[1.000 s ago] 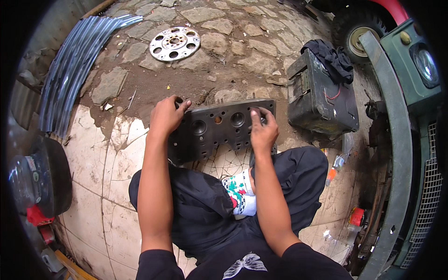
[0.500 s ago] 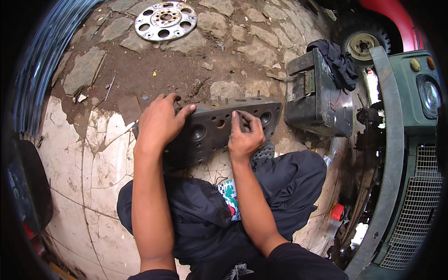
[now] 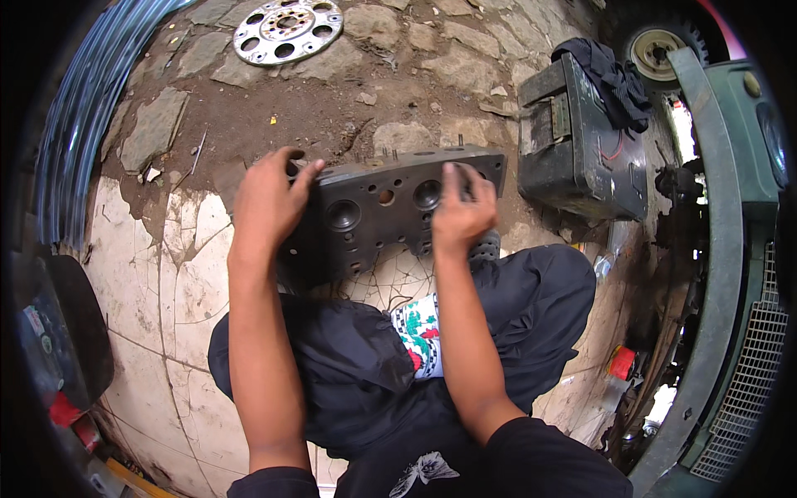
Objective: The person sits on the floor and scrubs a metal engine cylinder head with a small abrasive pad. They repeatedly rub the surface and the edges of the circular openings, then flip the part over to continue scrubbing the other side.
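A dark grey engine cylinder head (image 3: 378,224) stands tilted on its side in front of my bent legs. Round recesses and bolt holes dot its face, and short studs rise from its top edge. At its left end my left hand (image 3: 274,187) grips the upper edge, fingers curled over the far side and thumb along the top. My right hand (image 3: 465,207) is at the right part of the face, beside a round recess. Its fingers are bent and drawn together, slightly blurred; whatever they hold, if anything, is hidden.
Beyond lie a round metal flywheel plate (image 3: 288,31) and flat stones in dirt. A black battery-like box (image 3: 581,141) with a dark cloth (image 3: 606,79) stands to the right, near a green vehicle front (image 3: 747,166). Corrugated sheets (image 3: 95,124) lie left, over cracked tiles (image 3: 133,290).
My right hand has moved rightward along the face, uncovering the right-hand recess's left side. The left hand keeps its hold at the left end. The whole view has shifted slightly.
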Motion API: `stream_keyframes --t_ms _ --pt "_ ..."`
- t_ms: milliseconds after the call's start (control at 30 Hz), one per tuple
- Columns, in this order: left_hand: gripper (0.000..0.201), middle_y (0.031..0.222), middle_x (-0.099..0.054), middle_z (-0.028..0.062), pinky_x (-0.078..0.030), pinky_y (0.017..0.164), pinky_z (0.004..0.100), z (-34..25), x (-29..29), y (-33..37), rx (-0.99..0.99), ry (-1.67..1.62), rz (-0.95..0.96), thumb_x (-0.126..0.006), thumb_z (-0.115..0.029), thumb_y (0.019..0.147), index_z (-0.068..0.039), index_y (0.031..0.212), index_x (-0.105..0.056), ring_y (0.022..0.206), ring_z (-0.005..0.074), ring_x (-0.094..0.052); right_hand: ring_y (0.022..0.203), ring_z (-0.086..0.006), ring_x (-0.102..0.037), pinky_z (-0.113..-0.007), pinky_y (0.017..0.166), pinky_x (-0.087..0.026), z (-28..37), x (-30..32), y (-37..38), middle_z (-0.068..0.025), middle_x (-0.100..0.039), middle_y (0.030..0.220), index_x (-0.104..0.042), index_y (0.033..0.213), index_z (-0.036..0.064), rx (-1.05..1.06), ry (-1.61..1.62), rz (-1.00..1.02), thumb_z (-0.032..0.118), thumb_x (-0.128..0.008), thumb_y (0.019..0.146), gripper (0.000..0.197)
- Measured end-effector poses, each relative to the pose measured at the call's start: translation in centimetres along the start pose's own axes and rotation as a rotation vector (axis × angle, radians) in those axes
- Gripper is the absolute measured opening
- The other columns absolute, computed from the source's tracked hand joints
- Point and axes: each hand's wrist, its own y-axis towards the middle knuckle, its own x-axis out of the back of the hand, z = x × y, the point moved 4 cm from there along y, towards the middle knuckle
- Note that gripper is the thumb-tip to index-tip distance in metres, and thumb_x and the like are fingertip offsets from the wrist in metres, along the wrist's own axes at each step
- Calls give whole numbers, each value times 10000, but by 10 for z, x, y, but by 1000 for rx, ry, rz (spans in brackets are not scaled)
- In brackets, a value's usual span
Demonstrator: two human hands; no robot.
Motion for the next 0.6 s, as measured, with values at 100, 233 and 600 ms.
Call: stream_keyframes --t_ms 100,233,600 --pt "522 1134 -767 237 -559 939 482 6 13 1 90 57 -103 -692 -486 1012 -13 1221 -760 1074 413 -729 765 -322 -717 -418 707 -553 20 -15 -23 -139 -683 829 -825 998 62 79 115 147 175 -871 875 173" --pt "544 1168 -763 236 -555 963 458 28 19 -6 221 59 -146 -659 -518 1032 -22 1227 -764 1103 412 -727 778 -331 -728 -419 706 -563 -18 13 20 -170 -726 883 -801 967 33 -59 -28 7 174 -871 871 184" --pt "683 1176 -776 236 -521 1008 441 76 2 -16 409 -35 -382 -541 -624 1061 -8 1246 -770 1143 389 -724 754 -284 -737 -402 678 -574 -26 9 20 -98 -745 865 -779 1030 75 -172 115 -31 180 -885 856 229"
